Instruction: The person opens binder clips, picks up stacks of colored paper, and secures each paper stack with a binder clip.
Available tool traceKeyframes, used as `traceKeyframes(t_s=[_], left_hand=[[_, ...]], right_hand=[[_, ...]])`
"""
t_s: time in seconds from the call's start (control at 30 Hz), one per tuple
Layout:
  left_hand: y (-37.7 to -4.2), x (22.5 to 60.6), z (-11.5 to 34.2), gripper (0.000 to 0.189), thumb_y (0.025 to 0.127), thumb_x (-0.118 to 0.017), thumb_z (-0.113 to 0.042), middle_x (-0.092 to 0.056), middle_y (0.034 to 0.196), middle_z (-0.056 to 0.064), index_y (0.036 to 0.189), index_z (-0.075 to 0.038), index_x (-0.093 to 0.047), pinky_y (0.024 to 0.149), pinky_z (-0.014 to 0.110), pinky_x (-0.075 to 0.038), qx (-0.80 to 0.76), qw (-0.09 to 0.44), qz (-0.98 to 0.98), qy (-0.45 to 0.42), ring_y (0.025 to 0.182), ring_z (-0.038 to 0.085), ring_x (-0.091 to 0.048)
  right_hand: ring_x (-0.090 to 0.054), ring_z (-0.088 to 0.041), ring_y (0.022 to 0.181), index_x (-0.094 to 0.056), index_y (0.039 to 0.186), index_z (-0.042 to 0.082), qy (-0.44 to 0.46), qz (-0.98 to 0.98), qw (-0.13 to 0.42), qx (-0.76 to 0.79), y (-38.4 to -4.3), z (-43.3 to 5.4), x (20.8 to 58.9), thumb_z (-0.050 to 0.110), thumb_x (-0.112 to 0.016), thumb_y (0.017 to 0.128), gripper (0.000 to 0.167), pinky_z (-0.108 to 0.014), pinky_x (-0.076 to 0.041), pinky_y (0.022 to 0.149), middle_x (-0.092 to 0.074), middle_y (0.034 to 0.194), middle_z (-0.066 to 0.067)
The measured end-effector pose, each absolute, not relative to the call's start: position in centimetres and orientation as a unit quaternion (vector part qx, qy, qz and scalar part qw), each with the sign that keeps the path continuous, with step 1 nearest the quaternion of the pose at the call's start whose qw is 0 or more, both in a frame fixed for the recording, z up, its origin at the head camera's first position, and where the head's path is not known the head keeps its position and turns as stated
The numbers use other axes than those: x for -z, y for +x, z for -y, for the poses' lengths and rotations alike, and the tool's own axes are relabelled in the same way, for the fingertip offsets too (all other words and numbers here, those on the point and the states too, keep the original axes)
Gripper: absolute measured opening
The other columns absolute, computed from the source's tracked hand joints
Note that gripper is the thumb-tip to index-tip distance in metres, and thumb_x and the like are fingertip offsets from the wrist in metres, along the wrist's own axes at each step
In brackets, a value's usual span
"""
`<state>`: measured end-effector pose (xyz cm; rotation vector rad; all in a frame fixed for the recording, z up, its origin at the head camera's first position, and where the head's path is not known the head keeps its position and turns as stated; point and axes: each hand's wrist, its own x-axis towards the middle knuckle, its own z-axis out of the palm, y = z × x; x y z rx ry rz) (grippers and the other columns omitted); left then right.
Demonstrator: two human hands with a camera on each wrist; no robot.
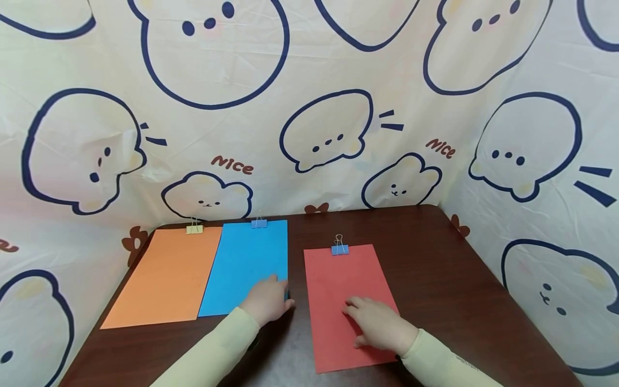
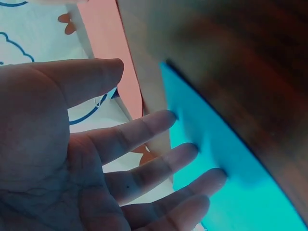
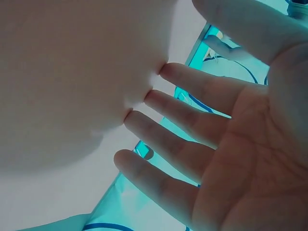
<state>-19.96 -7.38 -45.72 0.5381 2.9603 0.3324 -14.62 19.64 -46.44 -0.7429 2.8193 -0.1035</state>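
Note:
A blue sheet of paper [image 1: 246, 258] has a blue binder clip [image 1: 259, 223] on its far edge. My left hand [image 1: 267, 300] is at its near right corner, fingers fairly straight; in the left wrist view the fingertips [image 2: 187, 150] touch the sheet and the thumb stands apart. A red sheet [image 1: 336, 285] to the right carries another blue binder clip [image 1: 340, 250] at its top. My right hand [image 1: 379, 323] rests on its lower right part, with spread, nearly straight fingers. In the right wrist view these fingertips [image 3: 168, 71] meet the sheet's surface, which looks pale there.
Left of the blue sheet lies an orange sheet [image 1: 164, 279], clipped at the far edge by a yellow binder clip [image 1: 195, 229]. All three sheets lie on a dark brown table [image 1: 425, 263]. A cloth with printed bear faces [image 1: 329, 64] hangs behind and at both sides.

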Motion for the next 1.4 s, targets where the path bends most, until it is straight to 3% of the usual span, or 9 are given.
traceKeyframes(t_s=[0.1, 0.7, 1.4], left_hand=[[-19.5, 45.9, 7.6, 0.041, 0.093, -0.077, -0.029, -0.065, 0.113, 0.021, 0.119, 0.002, -0.07, 0.084, 0.049, -0.058, -0.111, 0.046, -0.976, 0.181, 0.094, 0.036, -0.067], [-18.7, 46.2, 7.7, 0.022, 0.091, -0.078, -0.022, -0.061, 0.089, 0.013, 0.09, -0.002, -0.071, 0.07, 0.044, -0.057, -0.119, 0.004, -0.973, 0.195, 0.074, 0.029, -0.062], [-18.3, 47.1, 7.5, 0.024, 0.085, -0.084, -0.02, -0.067, 0.091, 0.017, 0.089, 0.0, -0.072, 0.067, 0.042, -0.06, -0.083, -0.041, -0.971, 0.219, 0.072, 0.031, -0.066]], right_hand=[[-0.06, -0.029, 0.127, -0.066, 0.137, 0.011, -0.254, -0.96, 0.113, 0.038, -14.5, -19.7, 46.4, 0.037, -0.09, 0.079, 0.068, -0.047, -0.055, 0.1, -0.058, 0.144, -0.009], [-0.056, -0.032, 0.132, -0.063, 0.14, 0.007, -0.258, -0.957, 0.123, 0.056, -16.7, -18.7, 46.5, 0.034, -0.087, 0.083, 0.067, -0.043, -0.051, 0.106, -0.054, 0.148, -0.012], [-0.052, -0.034, 0.136, -0.062, 0.14, 0.005, -0.239, -0.961, 0.118, 0.073, -20.6, -17.0, 46.6, 0.03, -0.087, 0.084, 0.067, -0.045, -0.048, 0.111, -0.053, 0.149, -0.015]])
